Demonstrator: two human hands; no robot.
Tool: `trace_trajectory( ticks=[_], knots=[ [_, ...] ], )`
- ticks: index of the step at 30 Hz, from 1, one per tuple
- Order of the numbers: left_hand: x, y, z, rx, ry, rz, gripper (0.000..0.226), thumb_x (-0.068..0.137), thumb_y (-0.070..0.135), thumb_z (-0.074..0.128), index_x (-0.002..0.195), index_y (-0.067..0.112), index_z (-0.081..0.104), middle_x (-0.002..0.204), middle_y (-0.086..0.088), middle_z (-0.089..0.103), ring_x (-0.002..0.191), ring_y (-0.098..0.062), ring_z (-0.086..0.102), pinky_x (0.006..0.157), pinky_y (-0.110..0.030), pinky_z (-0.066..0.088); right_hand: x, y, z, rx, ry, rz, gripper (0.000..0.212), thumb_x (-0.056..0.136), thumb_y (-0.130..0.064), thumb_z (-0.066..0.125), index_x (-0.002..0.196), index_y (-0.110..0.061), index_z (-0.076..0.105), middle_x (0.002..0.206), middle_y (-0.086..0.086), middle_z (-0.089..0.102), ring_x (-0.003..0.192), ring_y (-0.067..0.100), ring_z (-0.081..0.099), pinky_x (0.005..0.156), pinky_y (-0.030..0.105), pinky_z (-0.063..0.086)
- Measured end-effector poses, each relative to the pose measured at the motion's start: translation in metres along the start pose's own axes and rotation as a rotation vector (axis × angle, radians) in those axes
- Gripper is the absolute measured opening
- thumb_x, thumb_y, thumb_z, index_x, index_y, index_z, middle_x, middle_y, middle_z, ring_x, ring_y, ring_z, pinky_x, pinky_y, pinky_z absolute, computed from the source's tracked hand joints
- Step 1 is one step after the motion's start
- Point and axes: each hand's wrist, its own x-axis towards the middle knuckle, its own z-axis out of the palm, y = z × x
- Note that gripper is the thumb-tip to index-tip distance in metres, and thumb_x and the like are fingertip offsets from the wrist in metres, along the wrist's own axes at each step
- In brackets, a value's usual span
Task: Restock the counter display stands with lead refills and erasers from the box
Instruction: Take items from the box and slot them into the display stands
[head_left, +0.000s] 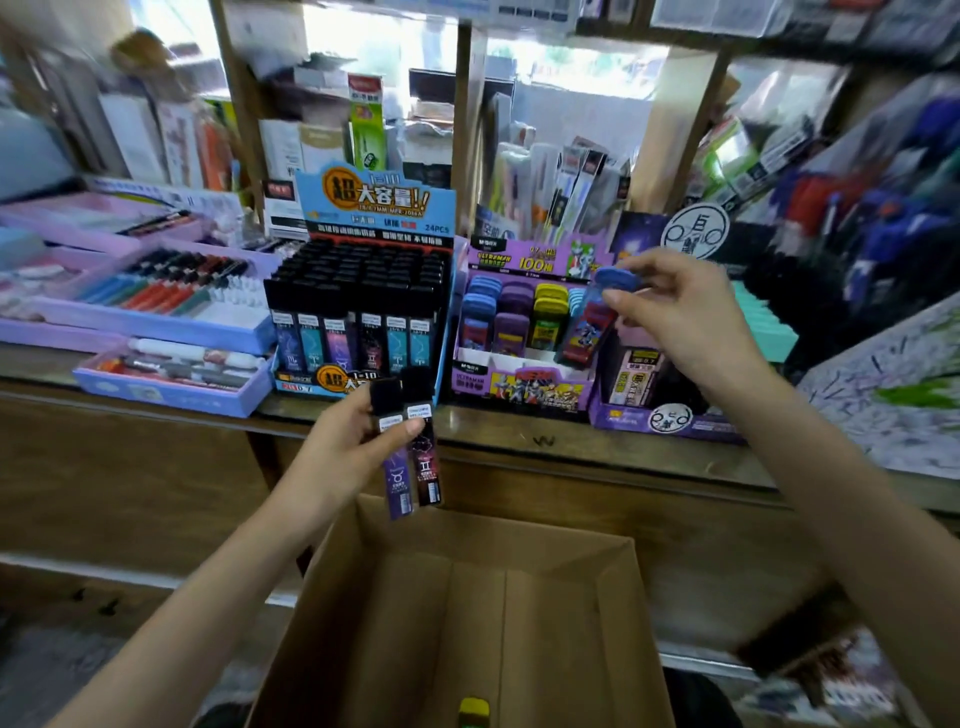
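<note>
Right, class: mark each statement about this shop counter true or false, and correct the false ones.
1. The left hand holds two lead refill cases. True.
2. The right hand is empty. False: it pinches a blue-capped eraser.
3. The cardboard box stands on the counter. False: it is lower, in front of the counter.
4. The blue display stand is left of the purple display stand. True.

Cut off by the bottom edge: brown cardboard box (618, 571) and, inside it, yellow-topped eraser (474, 707). Partly hidden under fingers of the right hand (685, 312): blue oval-capped eraser (615, 277). Crossed by the thumb of the left hand (337, 447): two black-capped lead refill cases (399, 478), print too small to read. Blurred beyond telling at upper right: blue and red packaged goods (893, 208).
</note>
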Motion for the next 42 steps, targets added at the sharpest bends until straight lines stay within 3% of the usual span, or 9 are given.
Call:
trace_trajectory(
  ticks=[3,6,13,18,22,28,31,35,42],
  knots=[
    [0.001,0.0,0.0,0.008,-0.009,0.006,0.029,0.084,0.01,0.062,0.11,0.021,0.058,0.1,0.005,0.072,0.095,-0.008,0.068,0.076,-0.02,0.054,0.021,-0.005,-0.011,-0.091,0.042,-0.037,0.023,0.08,-0.004,0.07,0.083,-0.025,0.062,0.076,-0.01,0.064,0.066,-0.001,0.058,0.074,0.026,0.05],
    [0.001,-0.001,0.002,0.009,-0.013,0.015,0.03,0.084,0.007,0.061,0.108,0.024,0.058,0.097,0.01,0.072,0.094,-0.006,0.068,0.074,-0.015,0.053,0.029,0.002,-0.009,-0.183,-0.018,-0.041,0.018,0.08,-0.003,0.07,0.092,-0.016,0.064,0.082,-0.004,0.065,0.078,0.01,0.06,0.077,0.019,0.047],
    [0.001,-0.001,0.005,-0.002,-0.001,0.008,0.03,0.084,0.005,0.062,0.105,0.027,0.058,0.094,0.023,0.071,0.09,0.0,0.067,0.068,-0.01,0.05,0.03,0.021,-0.002,-0.382,-0.024,-0.046,0.017,0.081,-0.014,0.071,0.098,-0.014,0.068,0.086,0.001,0.063,0.08,0.014,0.053,0.063,0.002,0.034],
    [0.0,-0.002,0.004,0.001,-0.002,0.009,0.029,0.081,0.014,0.063,0.106,0.029,0.059,0.097,0.021,0.071,0.09,-0.001,0.067,0.07,-0.012,0.051,0.034,0.011,-0.001,-0.316,-0.039,-0.068,0.017,0.079,-0.013,0.073,0.096,-0.014,0.069,0.085,0.003,0.066,0.071,0.007,0.054,0.065,0.009,0.038],
    [0.002,-0.002,0.002,0.005,0.002,0.011,0.028,0.082,0.013,0.063,0.106,0.027,0.06,0.099,0.017,0.072,0.093,-0.005,0.067,0.072,-0.014,0.053,0.042,0.0,0.007,-0.274,-0.03,-0.091,0.016,0.078,-0.012,0.074,0.093,-0.013,0.07,0.083,0.003,0.066,0.076,0.012,0.056,0.068,0.017,0.042],
    [-0.002,0.001,0.0,-0.011,-0.013,0.018,0.035,0.074,0.027,0.063,0.108,0.027,0.06,0.101,0.016,0.071,0.093,-0.006,0.068,0.074,-0.019,0.055,0.045,-0.006,0.016,-0.32,-0.158,-0.024,0.01,0.076,-0.016,0.076,0.084,-0.017,0.07,0.078,0.001,0.066,0.073,0.013,0.058,0.074,0.029,0.045],
    [-0.002,0.001,-0.004,-0.02,0.008,0.022,0.036,0.072,0.028,0.063,0.109,0.026,0.061,0.102,0.014,0.072,0.095,-0.008,0.067,0.079,-0.027,0.055,0.044,-0.011,0.028,-0.266,-0.159,-0.039,0.011,0.078,-0.017,0.075,0.086,-0.019,0.069,0.077,-0.004,0.065,0.072,0.011,0.056,0.073,0.027,0.045],
    [-0.003,-0.002,-0.006,-0.017,0.002,0.025,0.037,0.073,0.029,0.063,0.11,0.027,0.06,0.104,0.015,0.071,0.095,-0.007,0.067,0.075,-0.02,0.053,0.05,-0.018,0.053,-0.219,-0.093,-0.085,0.012,0.08,-0.013,0.073,0.091,-0.012,0.07,0.08,-0.002,0.064,0.067,0.005,0.054,0.063,0.01,0.041],
    [-0.006,-0.009,-0.01,-0.028,0.005,0.02,0.035,0.075,0.029,0.064,0.11,0.028,0.061,0.105,0.011,0.071,0.099,-0.01,0.067,0.077,-0.021,0.052,0.058,-0.007,0.087,-0.42,-0.137,-0.189,0.019,0.083,-0.019,0.069,0.1,-0.011,0.068,0.098,0.007,0.066,0.092,0.019,0.056,0.076,0.027,0.039]
  ],
)
